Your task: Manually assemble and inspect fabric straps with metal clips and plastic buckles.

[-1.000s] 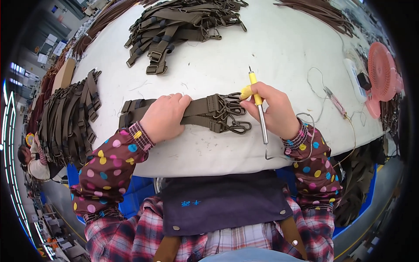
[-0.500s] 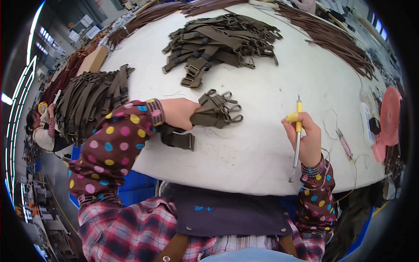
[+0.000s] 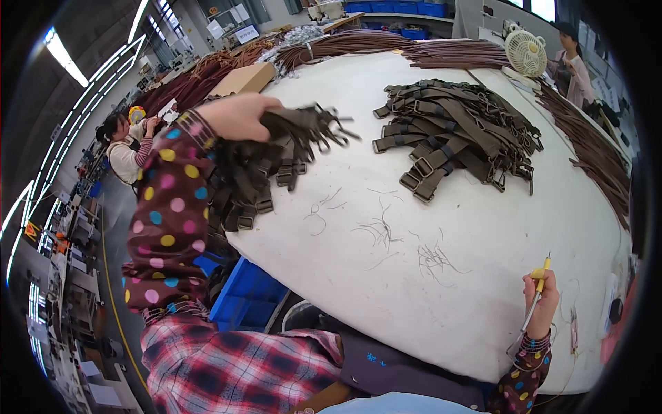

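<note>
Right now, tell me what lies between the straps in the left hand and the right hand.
Loose dark threads lie scattered across the white table between those straps and the right hand, as the head view shows.

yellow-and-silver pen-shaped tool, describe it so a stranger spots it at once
Follow the white tabletop to the picture's lower right, where the right-hand grip holds the pen-shaped tool, tip up. Its bright yellow barrel and silver shaft set it apart from the pinkish tool lying nearby.

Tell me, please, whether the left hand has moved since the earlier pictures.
Yes: judged against the brown cardboard box, the left hand has moved leftward over the white table, and is now much nearer that box.
</note>
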The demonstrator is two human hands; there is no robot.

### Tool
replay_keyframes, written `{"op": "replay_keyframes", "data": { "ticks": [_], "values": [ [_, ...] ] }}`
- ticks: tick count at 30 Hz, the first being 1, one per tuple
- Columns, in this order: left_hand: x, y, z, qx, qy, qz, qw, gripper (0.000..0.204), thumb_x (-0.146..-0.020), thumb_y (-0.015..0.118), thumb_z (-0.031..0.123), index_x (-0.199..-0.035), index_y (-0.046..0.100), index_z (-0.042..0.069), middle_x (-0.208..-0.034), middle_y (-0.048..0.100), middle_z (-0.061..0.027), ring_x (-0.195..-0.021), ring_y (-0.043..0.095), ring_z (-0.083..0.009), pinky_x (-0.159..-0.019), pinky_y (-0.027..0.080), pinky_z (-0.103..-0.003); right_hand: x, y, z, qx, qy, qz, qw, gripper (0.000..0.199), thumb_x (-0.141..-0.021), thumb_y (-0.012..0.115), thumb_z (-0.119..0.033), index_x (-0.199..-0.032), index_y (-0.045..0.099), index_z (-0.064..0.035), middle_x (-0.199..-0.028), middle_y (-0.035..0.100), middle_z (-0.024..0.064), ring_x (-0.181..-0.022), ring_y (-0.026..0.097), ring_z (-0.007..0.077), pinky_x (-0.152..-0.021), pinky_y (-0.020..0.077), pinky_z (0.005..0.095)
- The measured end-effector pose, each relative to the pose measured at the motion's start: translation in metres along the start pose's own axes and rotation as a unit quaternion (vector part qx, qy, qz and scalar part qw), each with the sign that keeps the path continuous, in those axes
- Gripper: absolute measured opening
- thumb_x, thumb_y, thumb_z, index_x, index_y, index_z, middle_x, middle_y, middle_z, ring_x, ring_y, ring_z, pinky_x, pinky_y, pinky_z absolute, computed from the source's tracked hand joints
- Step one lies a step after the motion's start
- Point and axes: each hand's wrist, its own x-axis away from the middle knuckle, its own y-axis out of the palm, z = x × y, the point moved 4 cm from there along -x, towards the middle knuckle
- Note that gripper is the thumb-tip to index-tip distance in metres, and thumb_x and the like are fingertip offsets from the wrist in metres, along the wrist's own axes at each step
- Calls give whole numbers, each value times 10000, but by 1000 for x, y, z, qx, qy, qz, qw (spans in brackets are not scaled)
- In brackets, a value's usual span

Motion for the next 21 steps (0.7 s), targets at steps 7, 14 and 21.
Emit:
{"op": "replay_keyframes", "data": {
  "ticks": [7,14,21],
  "values": [
    [22,-48,-159,-178,-276,197,924,473,-720,625,185,-1180,551,102,-1052,647,-161,-988,608,-340,-839,496,-411,-8,14,15,-2,32,-1,999,102,-896,582,-67,-887,487,-33,-711,519,8,-603,454,69,-563,385,204],
    [-6,84,-263,-153,-395,196,885,696,-715,720,305,-1320,404,164,-1184,554,-146,-1126,545,-335,-921,481,-431,-5,18,19,16,56,-31,998,81,-888,578,-40,-889,499,-22,-730,528,24,-649,480,88,-605,408,223],
    [-9,69,-266,-102,-315,134,934,1036,-656,763,508,-1462,231,130,-1380,425,-171,-1264,430,-342,-1035,393,-410,-2,13,8,62,8,-29,998,73,-861,591,8,-889,526,-7,-720,526,57,-641,488,126,-617,407,241]
  ]
}}
